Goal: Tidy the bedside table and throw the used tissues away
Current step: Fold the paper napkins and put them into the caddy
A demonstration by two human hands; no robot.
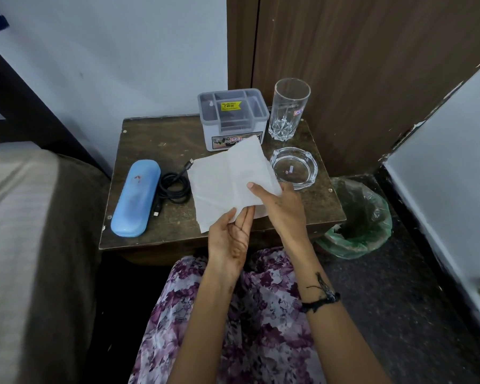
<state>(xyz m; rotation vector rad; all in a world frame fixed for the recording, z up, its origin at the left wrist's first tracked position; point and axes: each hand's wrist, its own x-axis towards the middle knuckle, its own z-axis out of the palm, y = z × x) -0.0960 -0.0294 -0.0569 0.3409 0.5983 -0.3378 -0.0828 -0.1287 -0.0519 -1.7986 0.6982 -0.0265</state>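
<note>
A flat white tissue (227, 178) is held up over the dark wooden bedside table (150, 139). My left hand (230, 242) pinches its lower edge, palm turned up. My right hand (280, 206) pinches its right side, thumb on top of the sheet. On the table lie a blue glasses case (136, 198) at the left, a coiled black cable (175, 187) beside it, a grey organiser box (233, 117) at the back, a tall empty glass (288, 109) to its right, and a clear glass ashtray (294, 167). The tissue hides part of the box front.
A bin lined with a green bag (358, 225) stands on the floor right of the table. A bed (25, 231) lies along the left. A brown wooden panel (358, 65) and a white door (455, 162) stand behind and to the right.
</note>
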